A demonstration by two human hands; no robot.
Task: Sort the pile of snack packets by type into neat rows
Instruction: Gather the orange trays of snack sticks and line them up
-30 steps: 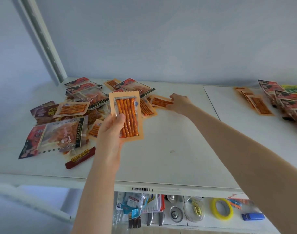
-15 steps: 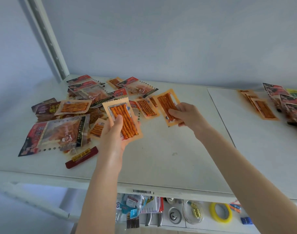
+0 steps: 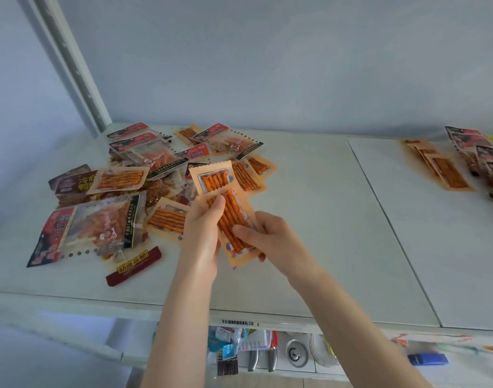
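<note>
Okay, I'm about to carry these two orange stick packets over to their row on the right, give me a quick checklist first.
1. Left hand grips the upper packet: ok, thumb on the front.
2. Right hand holds the lower packet: ok, thumb pressed on it.
3. Both the same type: ok, both hold orange sticks.
4. Edges squared up: not ok, they overlap askew.
5. Matching orange row to the right: ok, in view.

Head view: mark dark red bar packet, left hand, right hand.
dark red bar packet (image 3: 133,266): head view, wrapper middle.
left hand (image 3: 203,229): head view, back of hand.
right hand (image 3: 264,238): head view, knuckles.
</note>
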